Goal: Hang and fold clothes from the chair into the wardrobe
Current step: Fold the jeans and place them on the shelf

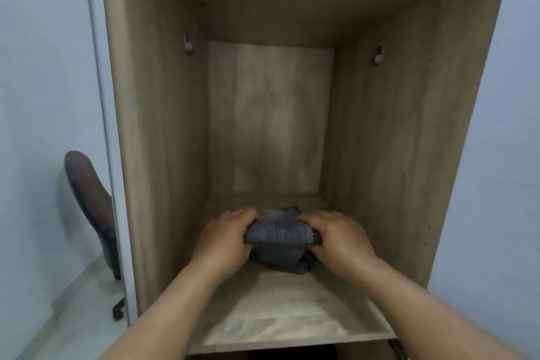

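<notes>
A folded dark grey garment (pixel 280 238) lies on the wooden shelf (pixel 286 318) inside the open wardrobe (pixel 152 126). My left hand (pixel 226 238) grips its left end, fingers curled over the top. My right hand (pixel 336 235) grips its right end the same way. Both forearms reach in from the bottom of the view. The underside of the garment is hidden. An office chair (pixel 93 210) with a dark backrest stands to the left of the wardrobe, partly cut off by its side panel.
The wardrobe's side walls carry a metal rail bracket on the left (pixel 188 45) and one on the right (pixel 377 57); no rail hangs between them. Pale walls flank the wardrobe. A dark gap shows under the shelf's front edge (pixel 292 355).
</notes>
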